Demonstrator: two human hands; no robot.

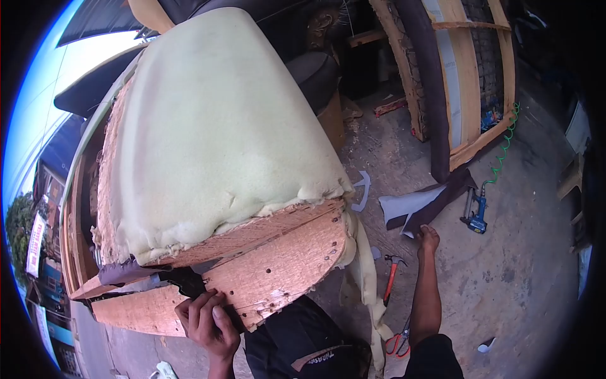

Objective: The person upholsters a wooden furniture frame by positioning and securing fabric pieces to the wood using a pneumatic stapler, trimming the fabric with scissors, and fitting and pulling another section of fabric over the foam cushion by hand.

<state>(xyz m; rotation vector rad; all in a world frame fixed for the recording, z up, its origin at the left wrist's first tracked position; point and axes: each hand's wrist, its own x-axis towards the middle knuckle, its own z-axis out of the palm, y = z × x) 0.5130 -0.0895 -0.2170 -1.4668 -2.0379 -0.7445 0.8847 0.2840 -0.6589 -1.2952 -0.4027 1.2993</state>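
Observation:
A large wooden furniture frame with pale green foam (208, 120) over its top fills the left and centre. Its bare wooden end panel (284, 265) has several dark nail heads or holes. My left hand (211, 321) is closed round the panel's lower edge, beside a strip of black material (183, 280). Stretched out to the right, my right hand (428, 238) has its fingers closed at the near end of a dark fabric piece with a pale underside (435, 202), which lies on the floor. A loose foam strip (364, 259) hangs from the panel's right corner.
On the concrete floor (505, 284) lie a blue staple gun (476, 218) with a green coiled hose (502, 151), a red-handled hammer (391, 278) and orange-handled scissors (398, 344). Another wooden frame (467, 76) stands at the upper right. A white scrap (362, 191) is near the foam corner.

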